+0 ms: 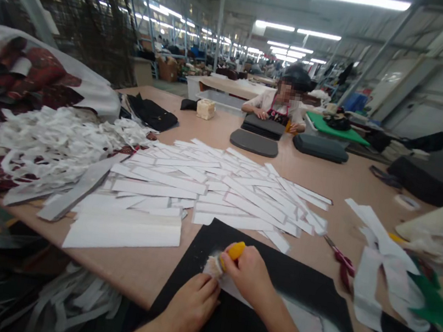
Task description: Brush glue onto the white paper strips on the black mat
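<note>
My right hand is closed round a yellow-handled brush, its pale bristles down on the near end of a light strip. Just left of it, my left hand rests with fingers pressed together at the strip's end; what they pinch, if anything, is hidden. The strip lies on a black sheet and passes under my right wrist. Whitish smears surround the strip's far right part on the sheet.
Many white strips are spread beyond the black sheet. Scissors and white scraps lie right. White trimmings are heaped left. Across the table, a person handles dark flat pieces.
</note>
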`<act>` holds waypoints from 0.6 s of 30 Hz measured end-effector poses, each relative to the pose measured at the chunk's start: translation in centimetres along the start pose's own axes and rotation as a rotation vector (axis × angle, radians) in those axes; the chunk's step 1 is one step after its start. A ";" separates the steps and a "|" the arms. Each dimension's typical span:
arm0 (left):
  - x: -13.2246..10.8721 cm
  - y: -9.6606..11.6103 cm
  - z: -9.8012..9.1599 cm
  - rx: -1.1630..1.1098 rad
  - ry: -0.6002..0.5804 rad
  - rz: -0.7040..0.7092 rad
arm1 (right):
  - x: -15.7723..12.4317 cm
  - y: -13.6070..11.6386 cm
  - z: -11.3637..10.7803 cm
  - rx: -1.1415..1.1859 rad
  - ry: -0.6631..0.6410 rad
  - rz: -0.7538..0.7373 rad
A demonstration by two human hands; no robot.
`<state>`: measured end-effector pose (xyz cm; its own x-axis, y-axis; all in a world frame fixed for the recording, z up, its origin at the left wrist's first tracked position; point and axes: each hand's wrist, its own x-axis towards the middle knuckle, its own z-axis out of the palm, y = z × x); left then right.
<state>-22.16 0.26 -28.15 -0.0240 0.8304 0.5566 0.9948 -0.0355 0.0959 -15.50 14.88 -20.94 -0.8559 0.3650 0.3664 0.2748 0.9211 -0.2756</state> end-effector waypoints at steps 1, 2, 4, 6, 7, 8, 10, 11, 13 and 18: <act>0.0 0.0 0.1 -0.003 -0.002 -0.001 | 0.3 -0.2 0.0 -0.077 0.002 -0.003; 0.0 0.0 0.1 -0.006 -0.004 0.001 | 0.5 -0.3 -0.1 -0.119 -0.003 -0.014; 0.0 0.0 0.1 -0.007 0.010 0.004 | 0.7 -0.7 -0.4 -0.116 -0.032 -0.053; 0.1 0.0 0.1 -0.004 0.021 0.000 | 0.7 -1.1 -0.6 -0.092 -0.067 -0.083; 0.1 0.0 0.1 0.001 0.026 0.000 | 0.5 -1.1 -0.7 -0.091 -0.074 -0.082; 0.1 0.0 0.0 0.005 0.027 0.002 | 0.2 -1.0 -0.9 -0.089 -0.077 -0.075; 0.2 0.0 -0.1 0.010 0.024 0.007 | -1.1 -0.1 -1.7 -0.054 -0.085 -0.055; 0.3 0.0 -0.2 0.013 0.020 0.010 | -2.1 0.9 -2.3 -0.027 -0.098 -0.045; 0.4 0.0 -0.4 0.020 0.015 0.015 | -4.7 3.5 -4.0 -0.010 -0.119 -0.003; 0.3 -0.3 -0.3 0.037 0.075 0.061 | -11.9 9.8 -9.0 -0.330 0.027 0.216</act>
<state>-22.47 0.33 -27.81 0.0310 0.7831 0.6211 0.9975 -0.0635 0.0302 1.36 20.80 -20.04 -0.7523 0.5542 0.3561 0.5770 0.8153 -0.0498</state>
